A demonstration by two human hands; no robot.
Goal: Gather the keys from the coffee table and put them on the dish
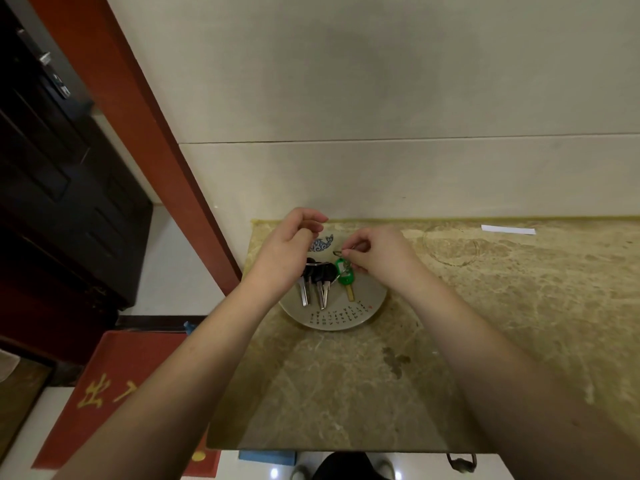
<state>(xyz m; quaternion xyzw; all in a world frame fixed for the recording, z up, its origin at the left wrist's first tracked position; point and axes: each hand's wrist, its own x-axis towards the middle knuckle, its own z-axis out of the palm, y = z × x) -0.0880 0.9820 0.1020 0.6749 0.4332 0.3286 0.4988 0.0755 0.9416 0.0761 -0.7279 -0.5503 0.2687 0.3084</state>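
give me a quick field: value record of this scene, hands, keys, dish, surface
surface: mottled tan stone top, set against a pale wall
dish: pale plate with a blue motif and small printed characters, near the top's back left corner
black keys: bunch with blades lying on the dish, under the left hand
green key: green-headed key with a green tag, on the dish
right hand: right hand pinching the green key's ring
other: white paper strip at the back edge

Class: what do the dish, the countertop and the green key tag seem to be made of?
Dish: likely glazed ceramic, pale and smooth with printed blue motif and characters.
Countertop: polished marble or imitation stone, beige with veins and sheen.
Green key tag: probably plastic, bright uniform colour.
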